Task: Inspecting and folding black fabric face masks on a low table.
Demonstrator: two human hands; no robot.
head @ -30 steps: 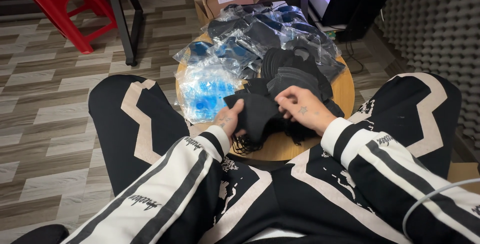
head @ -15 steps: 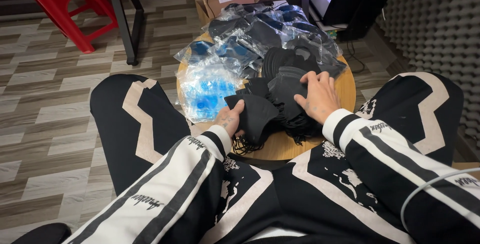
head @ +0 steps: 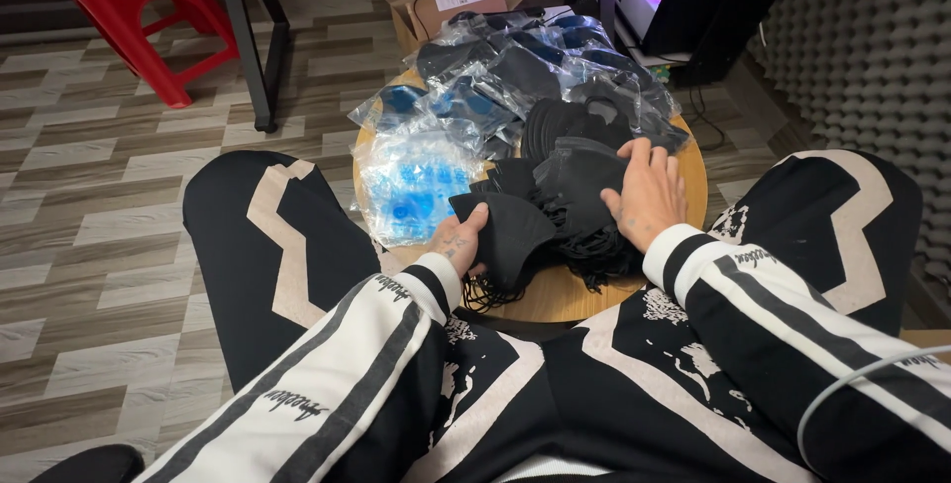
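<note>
A black face mask [head: 510, 230] is pinched at its near edge by the left hand [head: 458, 242], fingers closed on it, over the front of the small round wooden table [head: 575, 297]. The right hand [head: 649, 194] is laid flat on the loose pile of black masks [head: 570, 186] just beside it, fingers spread apart. Clear bagged packs [head: 416, 181] are heaped further back, and a red stool [head: 139, 7] is seen on the floor.

Black face mask [head: 510, 228], folded flat, pinched at its near edge. Heap of black masks [head: 575, 181] just beside it, overlapping in loose layers, ear loops tangled along the front, on the round wooden surface [head: 555, 295].
</note>
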